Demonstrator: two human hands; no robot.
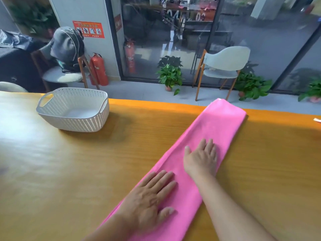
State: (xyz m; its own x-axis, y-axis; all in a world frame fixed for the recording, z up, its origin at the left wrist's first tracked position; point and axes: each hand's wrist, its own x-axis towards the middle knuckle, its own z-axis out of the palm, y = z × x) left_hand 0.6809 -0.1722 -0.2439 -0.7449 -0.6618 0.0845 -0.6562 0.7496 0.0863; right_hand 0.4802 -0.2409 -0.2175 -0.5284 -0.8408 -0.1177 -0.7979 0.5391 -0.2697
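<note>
A pink towel (205,145), folded into a long strip, lies diagonally on the wooden surface (86,171), with left hand (149,202) and right hand (201,159) both pressed flat upon it, fingers (165,180) straight and slightly spread, and a white basket (73,110) well apart.

A long table of glossy orange-yellow wood (69,171) fills the foreground, with daylight glaring off its left end. Beyond it lies a pale grey floor (139,92). A white pillar (83,13) carries a red safety notice (89,29), and two red fire extinguishers (99,69) stand at its foot. To the right runs a dark-framed glass wall (173,40). In front of the glass stand a pale upholstered chair with wooden legs (224,65) and leafy green potted plants (170,75).
</note>
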